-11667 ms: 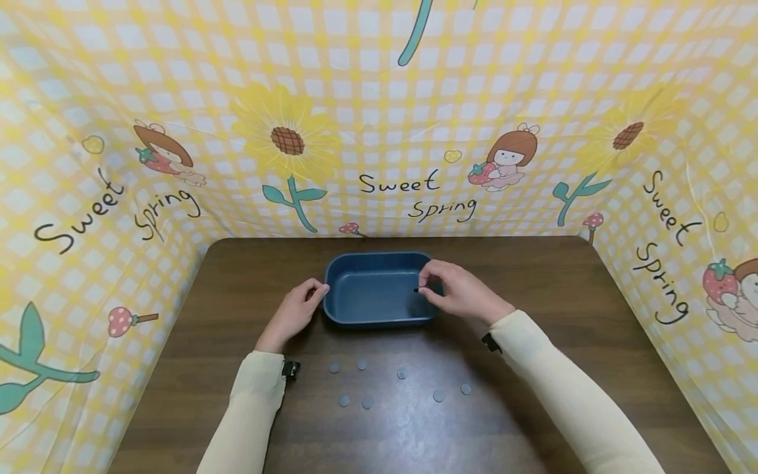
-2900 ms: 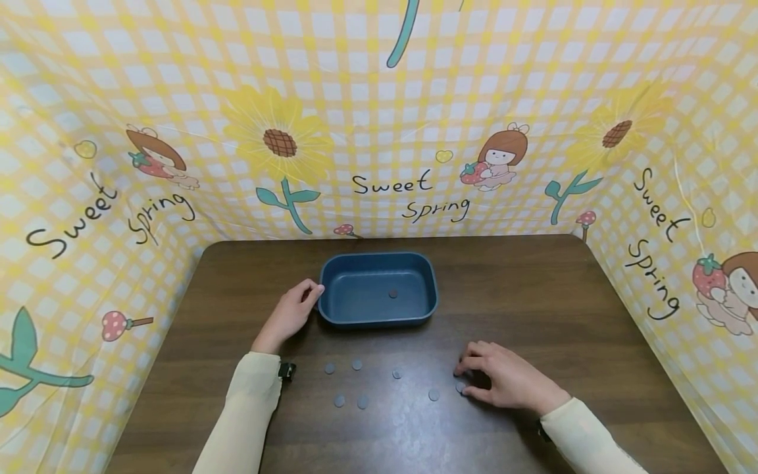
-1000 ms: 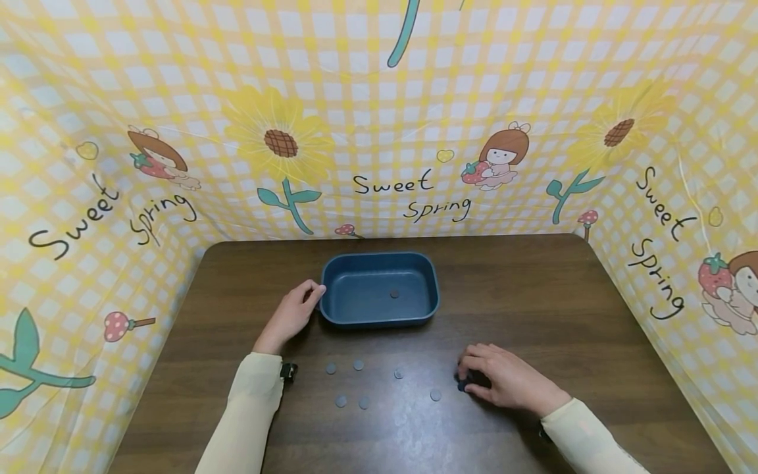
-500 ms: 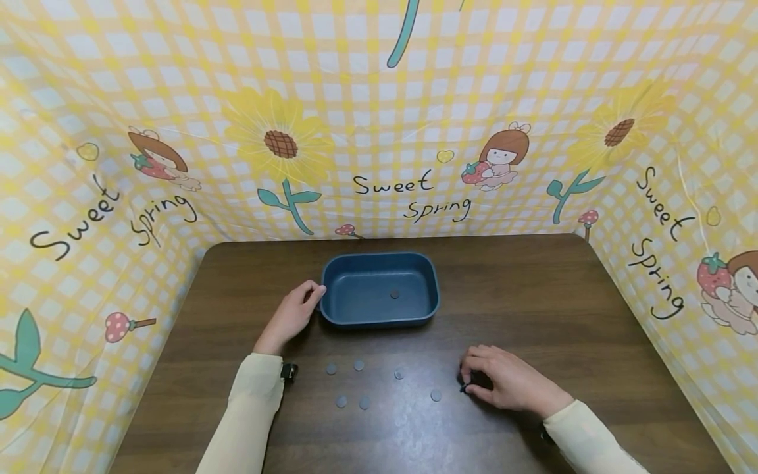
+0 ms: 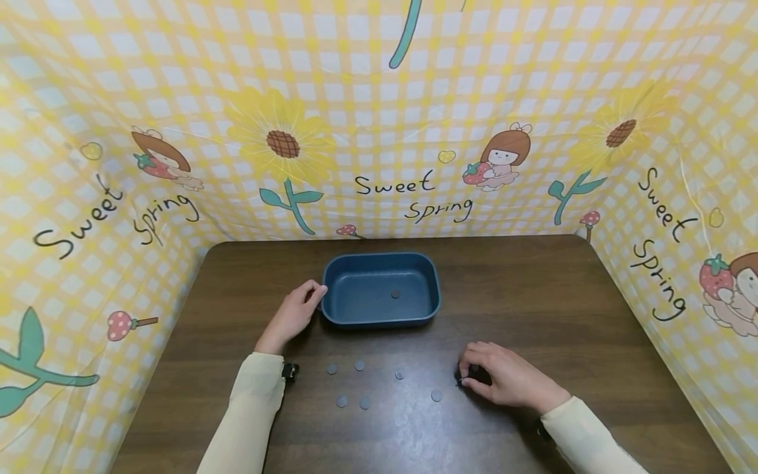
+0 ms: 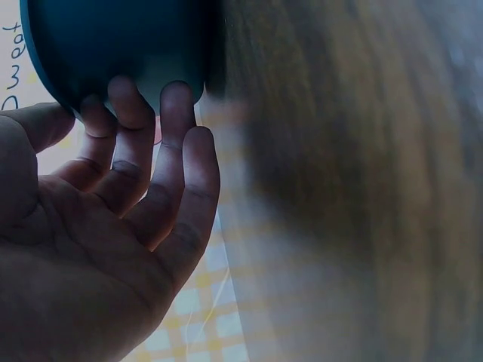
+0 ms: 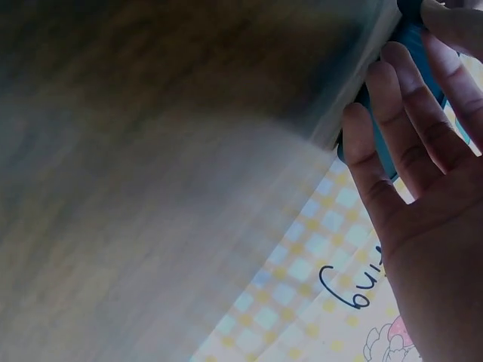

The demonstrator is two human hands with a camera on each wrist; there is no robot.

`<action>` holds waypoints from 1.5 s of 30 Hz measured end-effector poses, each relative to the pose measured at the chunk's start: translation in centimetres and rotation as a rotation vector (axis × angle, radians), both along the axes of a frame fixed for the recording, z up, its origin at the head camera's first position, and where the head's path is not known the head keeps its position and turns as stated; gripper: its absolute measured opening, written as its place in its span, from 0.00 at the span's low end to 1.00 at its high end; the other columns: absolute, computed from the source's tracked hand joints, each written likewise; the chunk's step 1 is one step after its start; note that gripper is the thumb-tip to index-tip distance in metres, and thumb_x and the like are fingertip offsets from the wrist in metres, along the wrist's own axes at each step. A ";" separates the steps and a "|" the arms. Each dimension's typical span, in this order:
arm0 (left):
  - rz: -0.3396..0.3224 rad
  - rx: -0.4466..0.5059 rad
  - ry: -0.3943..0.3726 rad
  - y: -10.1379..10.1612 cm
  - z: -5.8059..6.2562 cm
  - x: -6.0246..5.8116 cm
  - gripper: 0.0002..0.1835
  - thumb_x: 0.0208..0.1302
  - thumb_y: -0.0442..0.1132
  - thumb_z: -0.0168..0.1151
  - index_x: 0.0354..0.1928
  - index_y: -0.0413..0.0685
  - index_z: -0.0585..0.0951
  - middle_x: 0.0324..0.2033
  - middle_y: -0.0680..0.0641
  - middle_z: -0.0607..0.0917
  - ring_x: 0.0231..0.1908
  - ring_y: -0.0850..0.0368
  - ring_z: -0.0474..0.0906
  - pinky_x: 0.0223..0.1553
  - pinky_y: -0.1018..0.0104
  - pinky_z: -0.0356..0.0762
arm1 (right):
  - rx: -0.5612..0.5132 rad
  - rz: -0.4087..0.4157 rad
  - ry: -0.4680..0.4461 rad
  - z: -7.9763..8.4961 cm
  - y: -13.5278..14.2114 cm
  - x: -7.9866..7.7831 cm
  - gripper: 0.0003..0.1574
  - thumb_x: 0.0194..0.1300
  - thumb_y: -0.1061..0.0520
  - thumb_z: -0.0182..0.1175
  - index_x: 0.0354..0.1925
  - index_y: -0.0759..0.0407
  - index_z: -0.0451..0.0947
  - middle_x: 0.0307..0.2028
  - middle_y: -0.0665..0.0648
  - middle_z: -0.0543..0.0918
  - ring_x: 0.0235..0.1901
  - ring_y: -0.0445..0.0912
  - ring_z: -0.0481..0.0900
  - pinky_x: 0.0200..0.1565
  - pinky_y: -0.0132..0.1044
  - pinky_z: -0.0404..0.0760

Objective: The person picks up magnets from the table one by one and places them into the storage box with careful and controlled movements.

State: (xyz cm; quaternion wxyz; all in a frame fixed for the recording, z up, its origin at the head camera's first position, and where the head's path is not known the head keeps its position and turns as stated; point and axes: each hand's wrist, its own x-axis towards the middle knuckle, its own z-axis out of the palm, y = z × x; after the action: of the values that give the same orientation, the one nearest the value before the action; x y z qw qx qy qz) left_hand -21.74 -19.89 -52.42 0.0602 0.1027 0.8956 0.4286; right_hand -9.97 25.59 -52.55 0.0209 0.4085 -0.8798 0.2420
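Note:
A dark blue rectangular bin (image 5: 379, 309) stands toward the back of the table, with one coin (image 5: 395, 295) lying on its floor. My left hand (image 5: 296, 313) grips the bin's left rim; in the left wrist view the thumb lies at the rim and the fingertips (image 6: 178, 98) are against the outer wall. Right of and nearer than the bin, my right hand (image 5: 503, 375) pinches a coin (image 7: 411, 9) between thumb and forefinger, low over the table. Several grey coins (image 5: 399, 374) lie spread in front of the bin, the closest one (image 5: 436, 395) just left of my right hand.
The brown wooden table (image 5: 533, 283) is enclosed at the back and both sides by a yellow checked cloth (image 5: 379, 118). Each wrist carries a small black camera (image 5: 290, 372) at the sleeve.
Earlier my right hand was over the bin; a coin then lay inside it. The hand moved to the table's rightmost coin and has picked it up between finger and thumb. The left hand stayed.

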 end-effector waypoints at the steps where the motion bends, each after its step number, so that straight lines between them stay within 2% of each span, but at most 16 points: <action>1: -0.001 0.001 0.000 0.0 0.0 0.0 0.23 0.87 0.58 0.47 0.46 0.44 0.77 0.32 0.47 0.74 0.34 0.51 0.71 0.43 0.54 0.68 | -0.006 0.000 0.003 0.0 0.0 -0.1 0.15 0.65 0.59 0.76 0.39 0.44 0.79 0.39 0.40 0.78 0.39 0.39 0.78 0.44 0.39 0.81; 16: 0.008 0.003 -0.010 -0.1 0.1 0.1 0.21 0.87 0.57 0.47 0.45 0.48 0.77 0.37 0.39 0.81 0.36 0.50 0.74 0.45 0.53 0.69 | -0.082 -0.018 0.011 0.5 -1.2 -1.8 0.13 0.68 0.57 0.76 0.41 0.47 0.79 0.38 0.43 0.80 0.37 0.40 0.78 0.43 0.38 0.80; 22: 0.015 -0.005 -0.006 -0.1 0.0 0.0 0.21 0.87 0.57 0.48 0.46 0.48 0.78 0.34 0.44 0.78 0.35 0.51 0.73 0.44 0.54 0.68 | -0.097 -0.042 -0.003 0.4 -1.6 -2.5 0.13 0.69 0.56 0.76 0.42 0.47 0.79 0.38 0.43 0.81 0.38 0.39 0.79 0.45 0.38 0.81; 28: 0.013 -0.004 0.000 -0.1 -0.1 0.1 0.21 0.86 0.57 0.48 0.45 0.48 0.77 0.31 0.48 0.75 0.34 0.51 0.72 0.43 0.54 0.68 | -0.125 -0.020 0.003 0.6 -2.0 -3.2 0.13 0.69 0.57 0.76 0.43 0.48 0.79 0.39 0.43 0.81 0.39 0.40 0.80 0.45 0.38 0.83; 36: 0.008 -0.004 -0.001 -0.1 0.0 0.0 0.20 0.87 0.57 0.48 0.45 0.48 0.77 0.31 0.48 0.74 0.34 0.51 0.71 0.43 0.54 0.68 | -0.157 -0.011 -0.017 1.5 -2.9 -4.0 0.14 0.69 0.58 0.76 0.44 0.49 0.79 0.40 0.44 0.81 0.39 0.42 0.81 0.44 0.39 0.83; 41: 0.007 -0.005 -0.009 -0.1 0.0 0.0 0.21 0.87 0.57 0.48 0.45 0.47 0.77 0.33 0.44 0.77 0.34 0.51 0.72 0.43 0.54 0.68 | -0.185 0.009 -0.018 2.0 -3.4 -4.6 0.14 0.68 0.60 0.76 0.44 0.49 0.79 0.40 0.44 0.81 0.39 0.46 0.82 0.44 0.42 0.84; 45: 0.008 -0.010 -0.008 -0.1 -0.1 0.0 0.21 0.87 0.57 0.47 0.45 0.48 0.77 0.33 0.44 0.77 0.34 0.51 0.72 0.44 0.54 0.68 | -0.206 0.020 -0.026 2.3 -3.8 -5.0 0.14 0.68 0.60 0.76 0.44 0.48 0.79 0.41 0.43 0.81 0.39 0.44 0.82 0.42 0.44 0.85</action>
State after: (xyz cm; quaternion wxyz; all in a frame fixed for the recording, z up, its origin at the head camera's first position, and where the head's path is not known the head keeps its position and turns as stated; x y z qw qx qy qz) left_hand -21.71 -19.97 -52.52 0.0625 0.0974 0.8978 0.4249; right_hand -15.01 21.83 -50.27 0.0489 0.4096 -0.8465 0.3366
